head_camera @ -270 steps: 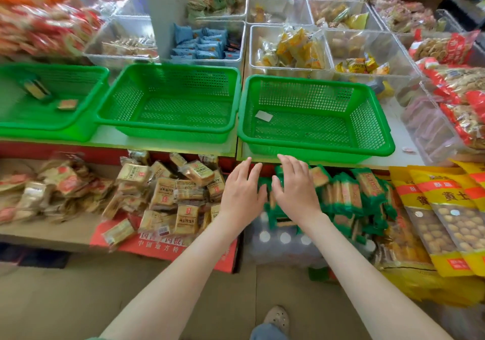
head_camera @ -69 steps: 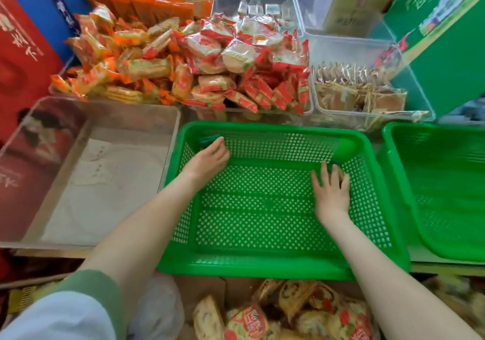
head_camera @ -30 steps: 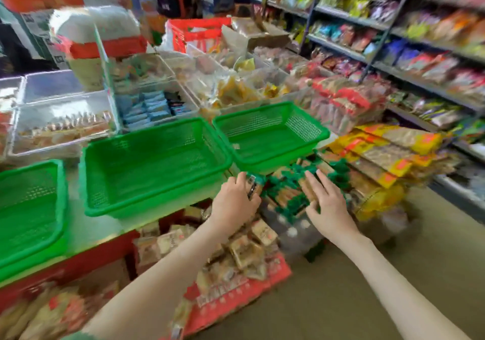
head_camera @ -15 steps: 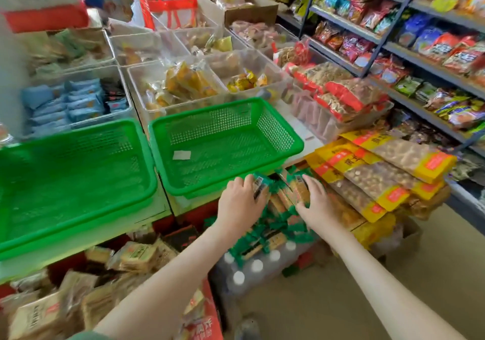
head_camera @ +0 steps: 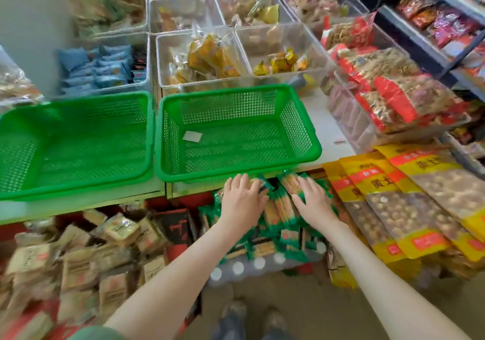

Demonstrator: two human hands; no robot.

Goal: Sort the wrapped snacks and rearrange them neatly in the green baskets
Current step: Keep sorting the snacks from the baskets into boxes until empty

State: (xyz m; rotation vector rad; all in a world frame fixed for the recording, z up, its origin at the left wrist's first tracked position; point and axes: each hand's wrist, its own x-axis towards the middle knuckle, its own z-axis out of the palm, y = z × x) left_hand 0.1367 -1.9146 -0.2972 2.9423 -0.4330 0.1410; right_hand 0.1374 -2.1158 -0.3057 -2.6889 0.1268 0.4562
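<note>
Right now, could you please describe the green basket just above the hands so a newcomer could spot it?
On the white counter, beside the left green basket, sits the right green basket, just above the green-wrapped snacks. Only it holds a white paper slip.

Green perforated baskets (head_camera: pixel 237 177); green-wrapped snacks (head_camera: pixel 282 208); yellow-red bags (head_camera: pixel 409 198).

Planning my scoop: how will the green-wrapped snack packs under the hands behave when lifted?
The green-wrapped packs look small and flat, so probably light. Their glossy film likely makes them slippery, and the loose heap may slide apart. The tan ridged contents showing through seem rigid yet possibly brittle.
</note>
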